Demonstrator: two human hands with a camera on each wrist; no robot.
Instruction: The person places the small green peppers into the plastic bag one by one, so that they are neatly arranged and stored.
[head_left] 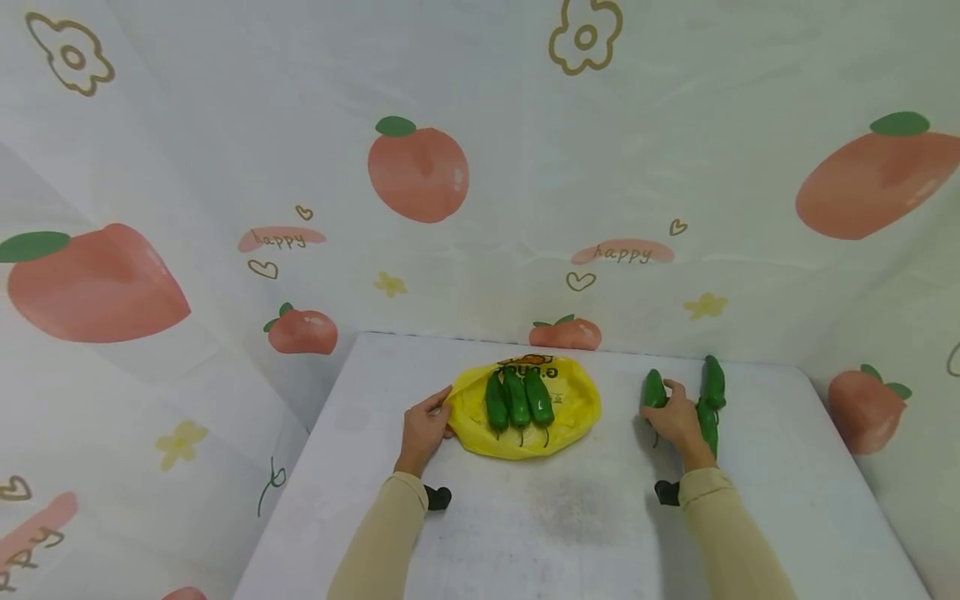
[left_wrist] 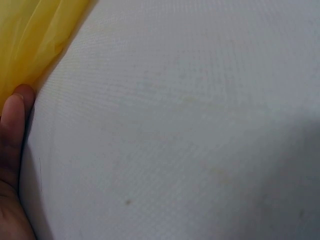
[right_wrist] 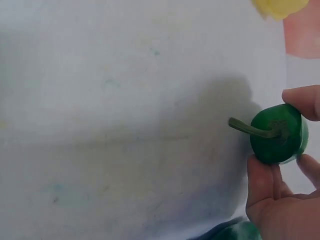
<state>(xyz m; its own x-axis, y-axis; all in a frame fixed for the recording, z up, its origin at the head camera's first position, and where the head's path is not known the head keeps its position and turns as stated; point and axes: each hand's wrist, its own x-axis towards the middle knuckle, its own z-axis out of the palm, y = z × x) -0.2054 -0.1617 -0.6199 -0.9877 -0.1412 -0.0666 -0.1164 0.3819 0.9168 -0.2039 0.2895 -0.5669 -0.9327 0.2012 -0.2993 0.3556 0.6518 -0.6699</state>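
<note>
A yellow plastic bag [head_left: 577,408] lies spread on the table, with three green peppers [head_left: 517,400] side by side on it, stems toward me. My left hand [head_left: 426,429] pinches the bag's left edge; the left wrist view shows its fingertips at the yellow plastic [left_wrist: 40,40]. To the right of the bag, my right hand [head_left: 678,421] grips another green pepper [right_wrist: 275,140] between thumb and fingers. Its stem points toward the wrist camera. Beyond that hand lie two more green peppers, a far one [head_left: 714,383] and a near one [head_left: 708,427] partly hidden by the hand.
The white table [head_left: 525,533] has a greyish smudge near its middle. A pale cloth [head_left: 510,275] printed with peaches, flowers and hearts hangs behind the table and along both sides. Black wrist pieces [head_left: 438,498] show at both cuffs.
</note>
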